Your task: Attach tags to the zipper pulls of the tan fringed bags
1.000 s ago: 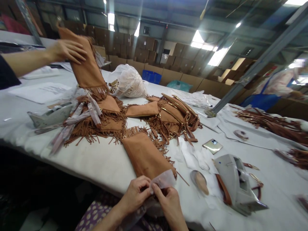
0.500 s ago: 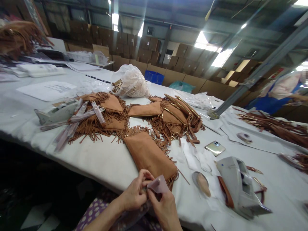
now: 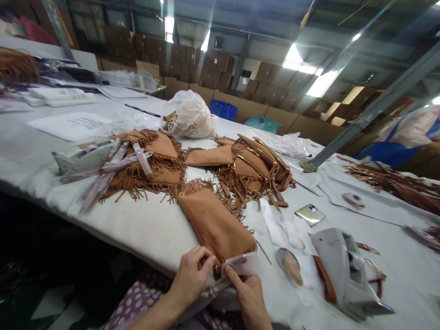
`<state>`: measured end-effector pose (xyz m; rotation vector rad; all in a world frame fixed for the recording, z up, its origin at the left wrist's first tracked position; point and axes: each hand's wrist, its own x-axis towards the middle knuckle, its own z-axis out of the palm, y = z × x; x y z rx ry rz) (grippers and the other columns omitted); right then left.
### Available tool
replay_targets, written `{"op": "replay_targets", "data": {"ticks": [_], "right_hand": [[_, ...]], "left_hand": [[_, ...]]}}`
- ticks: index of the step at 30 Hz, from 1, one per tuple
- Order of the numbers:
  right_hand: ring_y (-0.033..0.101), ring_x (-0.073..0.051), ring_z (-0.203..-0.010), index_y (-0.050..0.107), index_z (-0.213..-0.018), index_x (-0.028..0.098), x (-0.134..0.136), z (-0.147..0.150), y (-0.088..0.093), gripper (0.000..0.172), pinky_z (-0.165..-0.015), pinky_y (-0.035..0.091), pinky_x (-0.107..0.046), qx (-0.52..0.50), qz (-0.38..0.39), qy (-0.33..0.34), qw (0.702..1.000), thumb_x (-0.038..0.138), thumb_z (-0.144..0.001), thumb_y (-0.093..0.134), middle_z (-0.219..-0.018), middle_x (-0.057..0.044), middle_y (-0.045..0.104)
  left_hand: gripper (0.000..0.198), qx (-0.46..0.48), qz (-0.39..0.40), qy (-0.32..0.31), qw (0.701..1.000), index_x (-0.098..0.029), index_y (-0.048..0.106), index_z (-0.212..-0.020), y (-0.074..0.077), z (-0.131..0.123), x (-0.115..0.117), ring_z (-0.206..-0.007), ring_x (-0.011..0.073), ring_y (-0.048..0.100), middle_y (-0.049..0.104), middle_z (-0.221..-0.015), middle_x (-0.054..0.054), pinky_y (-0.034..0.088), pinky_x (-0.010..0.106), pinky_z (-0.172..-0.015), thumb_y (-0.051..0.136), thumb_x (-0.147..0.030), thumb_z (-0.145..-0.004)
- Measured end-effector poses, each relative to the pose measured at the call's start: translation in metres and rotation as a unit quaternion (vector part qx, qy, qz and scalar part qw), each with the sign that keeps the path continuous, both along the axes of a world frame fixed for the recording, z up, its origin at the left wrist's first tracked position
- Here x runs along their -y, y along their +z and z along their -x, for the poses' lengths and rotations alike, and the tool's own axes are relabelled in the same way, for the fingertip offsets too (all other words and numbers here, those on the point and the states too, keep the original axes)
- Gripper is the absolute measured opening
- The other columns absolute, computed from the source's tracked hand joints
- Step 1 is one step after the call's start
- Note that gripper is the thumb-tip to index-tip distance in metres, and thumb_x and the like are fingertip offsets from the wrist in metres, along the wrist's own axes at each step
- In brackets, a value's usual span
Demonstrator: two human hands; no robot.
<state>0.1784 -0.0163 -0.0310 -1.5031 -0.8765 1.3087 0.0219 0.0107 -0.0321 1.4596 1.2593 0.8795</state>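
Observation:
A tan leather pouch (image 3: pixel 216 222) with fringe lies at the table's near edge, its corner with a small gold zip end (image 3: pixel 216 271) pointing at me. My left hand (image 3: pixel 193 275) is closed, thumb and fingers pinched together beside that zip end; whatever is between the fingertips is hidden. Thumb against fingers, my right hand (image 3: pixel 250 293) grips a translucent plastic wrap (image 3: pixel 248 263) just right of the zip end. More clear plastic (image 3: pixel 223 295) hangs below, between both hands and over my lap.
Behind are several fringed pouches (image 3: pixel 165 149) and a full plastic bag (image 3: pixel 192 114). Left stands a grey tape dispenser (image 3: pixel 85 158) with wrapped straps; right, another dispenser (image 3: pixel 343 270), a phone (image 3: pixel 310 214) and a small round dish (image 3: pixel 288 263). A metal post (image 3: pixel 360 114) rises at the right.
Both hands have moved apart slightly. The plastic wrap, earlier a folded flap between the fingertips, now spreads to the right under my right thumb, and the zip end shows.

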Motion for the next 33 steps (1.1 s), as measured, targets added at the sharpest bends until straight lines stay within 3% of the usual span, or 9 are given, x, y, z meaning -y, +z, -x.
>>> {"op": "replay_targets", "data": {"ticks": [2,5,7,9,10,16,21,24,33], "right_hand": [[0.065,-0.023,-0.069,0.072,-0.077,0.013,0.005,0.001,-0.005,0.027,-0.064,0.053,-0.031,0.074,-0.03,0.006,0.997,0.04,-0.071,0.071,-0.072,-0.009,0.072],[0.066,-0.022,-0.074,0.071,-0.088,0.018,0.016,0.002,-0.014,0.017,-0.066,0.053,-0.033,0.228,-0.221,0.098,0.943,0.028,-0.082,0.058,-0.081,-0.009,0.072],[0.065,-0.023,-0.085,0.066,-0.106,0.021,0.024,0.002,-0.019,0.028,-0.075,0.053,-0.037,0.304,-0.366,0.21,0.854,0.016,-0.083,0.05,-0.094,-0.01,0.071],[0.064,-0.022,-0.093,0.057,-0.121,0.023,0.031,0.0,-0.022,0.045,-0.08,0.052,-0.038,0.342,-0.436,0.281,0.784,0.007,-0.081,0.045,-0.103,-0.009,0.07],[0.064,-0.022,-0.096,0.053,-0.125,0.023,0.032,-0.001,-0.024,0.049,-0.081,0.052,-0.037,0.357,-0.447,0.283,0.77,0.004,-0.08,0.044,-0.105,-0.009,0.069],[0.056,-0.028,-0.101,0.056,-0.118,0.021,0.022,-0.002,-0.029,0.039,-0.083,0.05,-0.046,0.495,-0.344,0.134,0.787,0.014,-0.079,0.058,-0.111,-0.014,0.059],[0.056,-0.024,-0.088,0.06,-0.113,0.019,0.013,0.007,-0.033,0.032,-0.075,0.051,-0.041,0.508,-0.322,0.142,0.786,0.016,-0.081,0.057,-0.1,-0.012,0.055],[0.054,-0.022,-0.082,0.062,-0.11,0.019,0.013,0.011,-0.034,0.028,-0.071,0.05,-0.038,0.511,-0.337,0.127,0.78,0.017,-0.084,0.054,-0.09,-0.009,0.055],[0.053,-0.019,-0.08,0.066,-0.097,0.022,0.011,0.011,-0.034,0.023,-0.07,0.047,-0.034,0.439,-0.347,0.138,0.818,0.013,-0.086,0.048,-0.088,-0.006,0.057]], "left_hand": [[0.052,0.085,0.188,0.028,0.978,-0.016,0.056,-0.067,-0.004,-0.005,0.009,-0.052,0.0161,0.055,0.055,-0.057,0.002,0.044,0.028,-0.051,0.038,-0.063,-0.083],[0.068,0.237,0.41,-0.019,0.881,-0.013,0.057,-0.075,-0.006,-0.002,0.023,-0.05,0.0171,0.06,0.061,-0.06,0.006,0.046,0.028,-0.05,0.035,-0.077,-0.074],[0.062,0.312,0.432,-0.05,0.845,-0.011,0.059,-0.082,-0.008,0.007,0.029,-0.054,0.0148,0.061,0.063,-0.065,0.007,0.048,0.027,-0.054,0.048,-0.072,-0.074],[0.046,0.336,0.404,-0.088,0.846,-0.011,0.06,-0.088,-0.011,0.017,0.031,-0.053,0.011,0.058,0.063,-0.067,0.004,0.047,0.023,-0.055,0.067,-0.054,-0.071],[0.04,0.327,0.384,-0.103,0.857,-0.011,0.059,-0.089,-0.014,0.022,0.031,-0.052,0.0096,0.057,0.063,-0.068,0.003,0.046,0.021,-0.054,0.071,-0.044,-0.07],[0.016,0.09,0.216,-0.086,0.968,-0.018,0.049,-0.085,-0.021,0.034,0.025,-0.05,0.0136,0.059,0.063,-0.061,-0.002,0.045,0.023,-0.049,0.057,-0.028,-0.076],[0.019,-0.012,0.177,-0.095,0.979,-0.019,0.048,-0.075,-0.014,0.043,0.021,-0.057,0.0177,0.062,0.063,-0.061,0.0,0.045,0.026,-0.054,0.043,-0.035,-0.083],[0.015,-0.069,0.121,-0.079,0.987,-0.018,0.051,-0.066,-0.011,0.047,0.02,-0.06,0.0161,0.057,0.06,-0.06,-0.002,0.039,0.024,-0.056,0.049,-0.027,-0.077],[0.014,0.162,0.256,-0.026,0.952,-0.015,0.057,-0.074,-0.022,0.03,0.016,-0.052,0.0113,0.054,0.062,-0.06,-0.002,0.04,0.022,-0.053,0.061,-0.015,-0.06]]}}
